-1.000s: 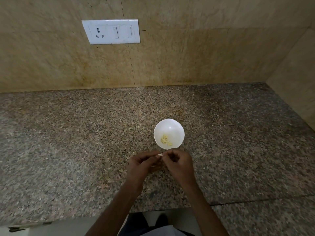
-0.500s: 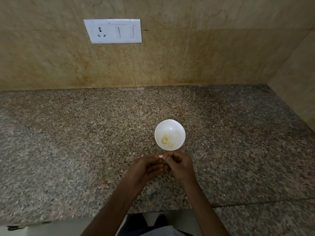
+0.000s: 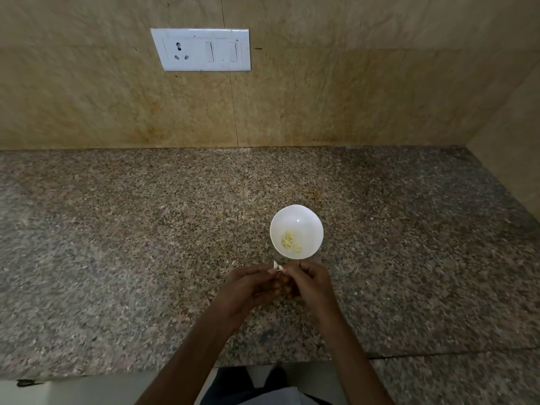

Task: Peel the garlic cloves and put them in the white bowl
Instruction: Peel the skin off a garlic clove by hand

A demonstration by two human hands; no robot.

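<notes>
Behind everything, a tan stone wall [image 3: 321,97] with a white switch plate [image 3: 201,49]. Below it, a speckled granite tabletop [image 3: 117,244], filling most of the view. Near its front edge, the white bowl [image 3: 310,222], upright. Just in front of the bowl, above the tabletop, left hand [image 3: 248,290] and right hand [image 3: 312,285] drawn together, fingers of both curled in, tips meeting on one small garlic clove [image 3: 277,268] with white skin showing. Apparently pinched by the left and picked at by the right; amount of skin left too small to judge. In the bottom of the bowl, a few pale peeled cloves [image 3: 289,239]. Left of the hands, on the tabletop, a pale scrap [image 3: 234,262], likely shed skin.

Mid-peel, by the look of it. To do it well: hold the clove firm at one end without crushing, catch the loose skin edge with a nail, pull along the length, turn and repeat. Check for clinging papery bits, then release low over the bowl, close at hand.
</notes>
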